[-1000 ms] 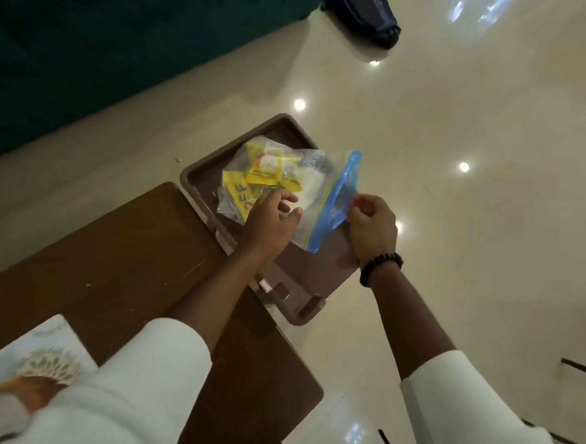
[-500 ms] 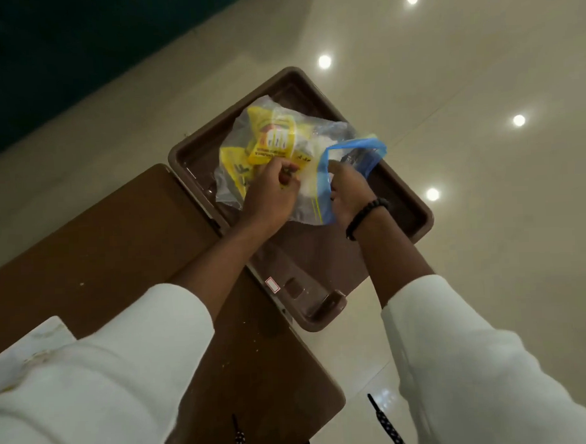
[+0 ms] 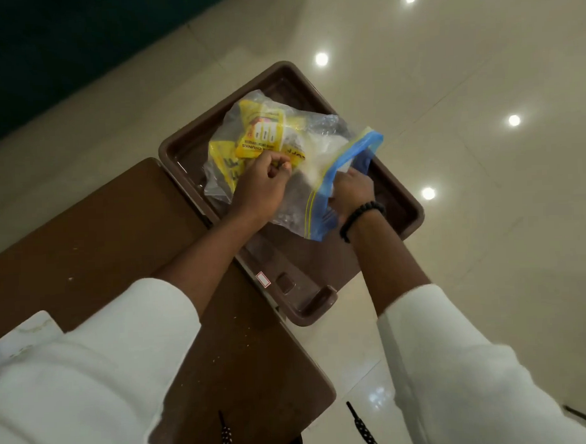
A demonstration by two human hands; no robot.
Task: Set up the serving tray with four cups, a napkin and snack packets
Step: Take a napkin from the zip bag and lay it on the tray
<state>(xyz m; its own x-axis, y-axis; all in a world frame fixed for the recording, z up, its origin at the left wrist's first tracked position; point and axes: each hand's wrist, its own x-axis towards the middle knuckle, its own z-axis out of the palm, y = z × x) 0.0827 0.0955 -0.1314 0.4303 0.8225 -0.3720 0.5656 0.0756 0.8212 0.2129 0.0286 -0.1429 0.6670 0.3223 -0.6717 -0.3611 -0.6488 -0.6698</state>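
Note:
A brown serving tray (image 3: 404, 214) lies partly on the brown table, its far half hanging over the floor. On it lies a clear zip bag (image 3: 318, 134) with a blue mouth strip, holding yellow snack packets (image 3: 262, 136) and something white. My left hand (image 3: 260, 186) pinches the bag's plastic over the packets. My right hand (image 3: 352, 193) reaches into the bag's open blue mouth; its fingers are hidden inside. No cups are in view.
The brown table (image 3: 96, 235) runs from the tray toward me. A white printed sheet (image 3: 30, 334) lies at its near left edge. Glossy cream floor (image 3: 479, 82) surrounds the tray's far side. A dark wall fills the upper left.
My right hand has gone from holding the bag's blue edge to reaching inside its mouth. The left hand shifted from resting on the bag to pinching it. The view tilted closer over the tray.

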